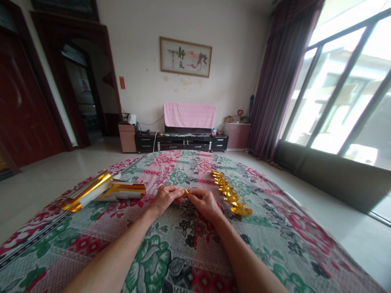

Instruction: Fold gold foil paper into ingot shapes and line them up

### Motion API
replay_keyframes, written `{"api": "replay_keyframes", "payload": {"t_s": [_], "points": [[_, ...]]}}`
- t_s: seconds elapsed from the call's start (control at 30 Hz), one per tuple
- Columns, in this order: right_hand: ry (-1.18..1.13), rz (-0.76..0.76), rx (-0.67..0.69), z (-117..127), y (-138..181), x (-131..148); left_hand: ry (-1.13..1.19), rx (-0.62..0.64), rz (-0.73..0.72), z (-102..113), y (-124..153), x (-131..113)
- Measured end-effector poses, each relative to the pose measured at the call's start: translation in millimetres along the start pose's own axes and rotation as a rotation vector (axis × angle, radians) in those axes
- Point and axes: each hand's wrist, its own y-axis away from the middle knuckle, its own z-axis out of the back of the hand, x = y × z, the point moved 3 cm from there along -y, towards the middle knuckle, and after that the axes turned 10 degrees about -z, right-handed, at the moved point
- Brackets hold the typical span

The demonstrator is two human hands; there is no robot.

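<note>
Above the middle of the patterned cloth, my two hands meet on a small piece of gold foil paper (185, 193). My left hand (166, 198) pinches its left side, and my right hand (204, 201) pinches the right side. Most of the piece is hidden by the fingers. To the right of my right hand lies a row of several folded gold paper ingots (231, 198), pointed at the ends. Left of my left hand are curled sheets of gold foil paper with white backs, one a long roll (91, 191), the other a flatter curl (126, 191).
A flowered cloth (149, 260) in red, green and grey covers the rounded table. Beyond it stands a low black cabinet (185, 142) with a pink cloth (189, 115) draped over something on top. Windows and a purple curtain (276, 81) are at the right.
</note>
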Motion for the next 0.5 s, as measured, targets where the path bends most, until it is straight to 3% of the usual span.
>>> {"api": "replay_keyframes", "payload": {"t_s": [0.5], "points": [[-0.095, -0.147, -0.015, 1.1, -2.8, -8.5, 0.03, -0.013, 0.005, -0.6, -0.2, 0.6]]}}
